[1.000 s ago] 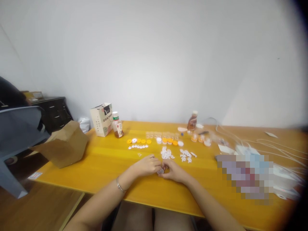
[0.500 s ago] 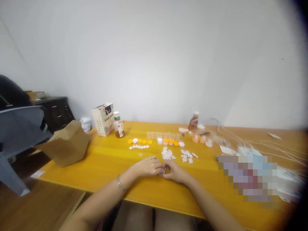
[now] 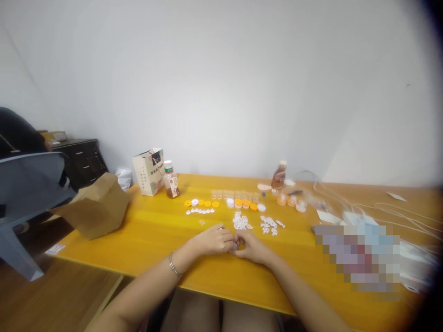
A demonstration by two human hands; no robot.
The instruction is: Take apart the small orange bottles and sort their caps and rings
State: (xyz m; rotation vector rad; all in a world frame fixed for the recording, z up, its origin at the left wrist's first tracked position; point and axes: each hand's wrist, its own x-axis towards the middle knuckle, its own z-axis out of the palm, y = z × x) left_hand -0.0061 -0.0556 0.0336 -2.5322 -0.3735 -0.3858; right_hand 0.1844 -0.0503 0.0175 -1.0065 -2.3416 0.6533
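My left hand and my right hand meet close above the yellow table, fingers curled together. Between the fingertips is a small pale round piece, mostly hidden, so its kind is unclear. Just beyond my hands lies a pile of white cut-out plastic pieces, with a looser group of similar white pieces to its right. Farther back run a row of yellow and white round caps, another row of yellow and white discs, and small white pointed parts. Clear cups stand behind them.
At the left are an open brown paper bag, a printed carton bag and a labelled bottle. A brown bottle and orange-based clear containers stand back right. White cables cross the right side. A person sits far left.
Hardly anything differs. Both hands stay together around the small piece, and the whole view has shifted very slightly.
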